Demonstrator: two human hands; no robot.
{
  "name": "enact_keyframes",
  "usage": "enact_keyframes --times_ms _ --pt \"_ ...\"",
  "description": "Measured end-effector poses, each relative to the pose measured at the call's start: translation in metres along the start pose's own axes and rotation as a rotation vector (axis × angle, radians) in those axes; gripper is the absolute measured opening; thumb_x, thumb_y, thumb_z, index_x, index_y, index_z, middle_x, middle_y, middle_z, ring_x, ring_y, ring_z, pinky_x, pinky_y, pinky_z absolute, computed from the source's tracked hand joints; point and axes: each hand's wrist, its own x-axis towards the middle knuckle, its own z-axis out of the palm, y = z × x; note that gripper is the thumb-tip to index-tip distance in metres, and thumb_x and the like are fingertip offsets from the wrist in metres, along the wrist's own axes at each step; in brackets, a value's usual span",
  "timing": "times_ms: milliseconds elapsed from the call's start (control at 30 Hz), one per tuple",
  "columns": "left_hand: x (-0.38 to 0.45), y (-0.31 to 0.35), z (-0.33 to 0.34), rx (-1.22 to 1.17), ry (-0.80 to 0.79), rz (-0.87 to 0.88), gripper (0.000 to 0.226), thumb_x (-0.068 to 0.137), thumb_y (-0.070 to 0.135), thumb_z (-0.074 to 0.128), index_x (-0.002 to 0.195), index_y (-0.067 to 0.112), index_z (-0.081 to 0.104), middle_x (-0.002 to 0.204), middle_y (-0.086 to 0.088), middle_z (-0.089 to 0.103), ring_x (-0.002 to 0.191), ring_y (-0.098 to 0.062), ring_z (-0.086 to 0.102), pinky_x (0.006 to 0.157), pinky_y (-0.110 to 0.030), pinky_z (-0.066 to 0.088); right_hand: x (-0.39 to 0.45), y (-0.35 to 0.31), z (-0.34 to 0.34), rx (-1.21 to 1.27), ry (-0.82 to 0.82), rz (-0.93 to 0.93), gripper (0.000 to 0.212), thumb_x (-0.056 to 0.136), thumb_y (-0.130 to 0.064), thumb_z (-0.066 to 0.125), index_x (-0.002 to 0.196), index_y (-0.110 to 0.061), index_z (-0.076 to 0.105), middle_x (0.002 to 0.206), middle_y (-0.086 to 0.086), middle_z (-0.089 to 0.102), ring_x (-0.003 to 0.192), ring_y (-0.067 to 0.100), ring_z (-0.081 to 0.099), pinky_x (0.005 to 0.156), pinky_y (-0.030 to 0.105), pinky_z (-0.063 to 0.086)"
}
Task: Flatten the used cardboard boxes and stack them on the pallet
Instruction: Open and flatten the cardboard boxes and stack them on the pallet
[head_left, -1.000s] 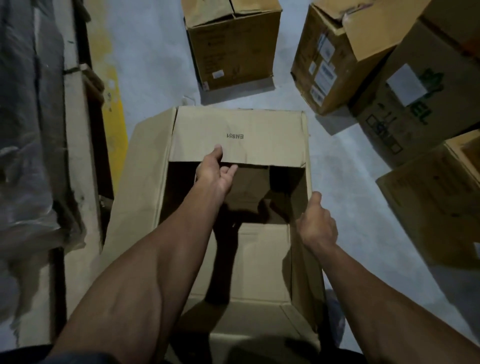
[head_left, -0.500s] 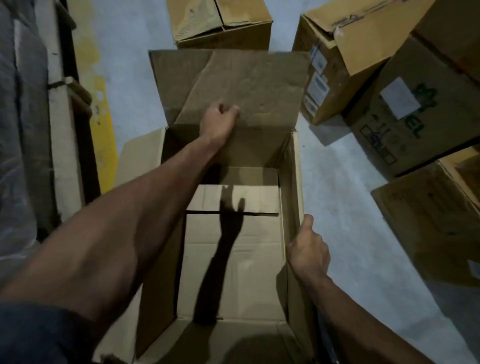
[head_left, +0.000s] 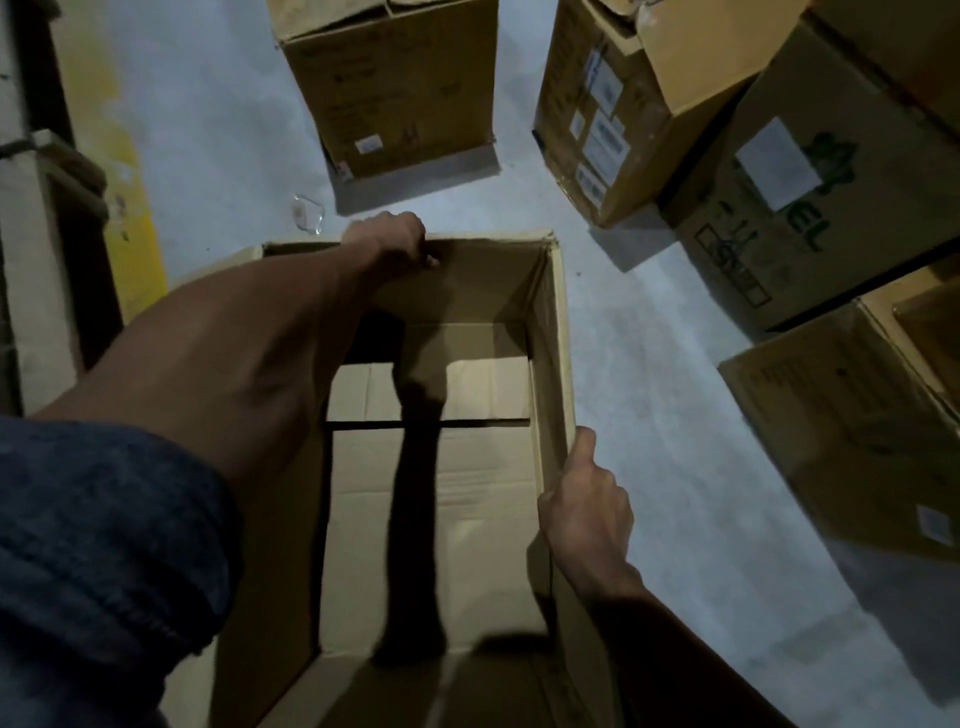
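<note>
Head view: far flap that stood up 0.5 s ago is now folded down out of sight. Left hand (head_left: 389, 239) grips the far rim, fingers curled over it. Right hand (head_left: 584, 506) holds the right wall, thumb along its top edge. Open box (head_left: 553, 338) sits center frame on the grey floor (head_left: 649, 364), bottom flaps closed with a gap.

Brown box (head_left: 436, 519), seemingly grey floor (head_left: 649, 389).

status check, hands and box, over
Left hand grips far rim of open box. Right hand grips right wall. Box not yet flattened. Nothing blocking.
</note>
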Motion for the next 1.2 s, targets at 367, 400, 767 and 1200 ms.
enact_keyframes --times_ms 367,400,767,1200 --pt "-0.084 -0.013 0.01 -0.111 0.296 -0.028 0.063 0.097 0.037 0.054 0.152 0.018 0.029 0.161 -0.011 0.025 0.148 -0.033 0.021 0.12 -0.049 0.016 0.002 0.007 -0.004 -0.017 0.014 -0.008 0.044 0.096 -0.007 0.053 0.135 -0.015 0.033 0.105 0.014 0.066 0.088 0.031 0.063 0.07 0.037 0.046" --pt "-0.099 -0.022 0.017 -0.117 0.305 -0.078 0.066 0.096 0.036 0.053 0.154 0.017 0.026 0.163 -0.011 0.02 0.15 -0.032 0.015 0.122 -0.05 0.012 0.002 0.006 -0.003 -0.019 0.016 -0.01 0.044 0.096 -0.007 0.053 0.135 -0.014 0.033 0.105 0.014 0.066 0.089 0.031 0.064 0.07 0.036 0.046" --pt "-0.263 -0.097 0.116 -0.493 0.058 -0.671 0.071 0.089 0.032 0.068 0.143 0.004 0.032 0.146 -0.022 0.042 0.131 -0.043 0.043 0.103 -0.055 0.043 -0.004 0.008 -0.009 0.009 0.025 0.03 0.043 0.097 -0.011 0.055 0.135 -0.014 0.036 0.111 0.02 0.063 0.1 0.04 0.062 0.081 0.042 0.048" --pt "-0.296 -0.09 0.13 -0.676 0.026 -0.66 0.028 0.094 0.019 0.065 0.109 -0.005 0.065 0.11 -0.027 0.067 0.105 -0.043 0.063 0.088 -0.047 0.054 -0.029 0.024 -0.01 0.154 -0.071 0.069 0.049 0.098 -0.015 0.059 0.144 -0.014 0.044 0.128 0.018 0.061 0.115 0.039 0.059 0.091 0.04 0.048"
